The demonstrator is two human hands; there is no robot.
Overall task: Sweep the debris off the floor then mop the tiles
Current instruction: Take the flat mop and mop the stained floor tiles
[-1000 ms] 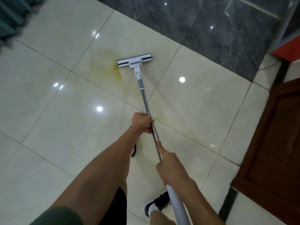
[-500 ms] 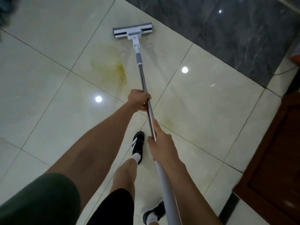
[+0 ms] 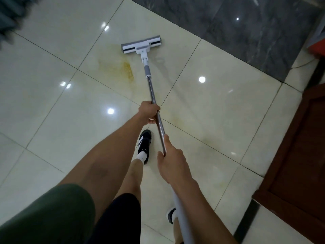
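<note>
Both hands grip the mop handle point(image 3: 154, 97), left hand point(image 3: 149, 112) nearer the mop head point(image 3: 141, 44), which lies ahead beside the yellow stain point(image 3: 127, 71), right hand point(image 3: 171, 164) trailing.

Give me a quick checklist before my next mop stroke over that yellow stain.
1. Left hand gripping the mop handle: ok.
2. Right hand gripping the handle lower down: ok.
3. Mop head flat on the cream tile: ok, as far as the view shows.
4. Yellow stain removed: not ok, it shows left of the handle, nearer than the head.
5. Mop head lined up with the stain: not ok, it sits beyond and slightly right of it.
6. Mop pad wet enough: cannot tell.
</note>
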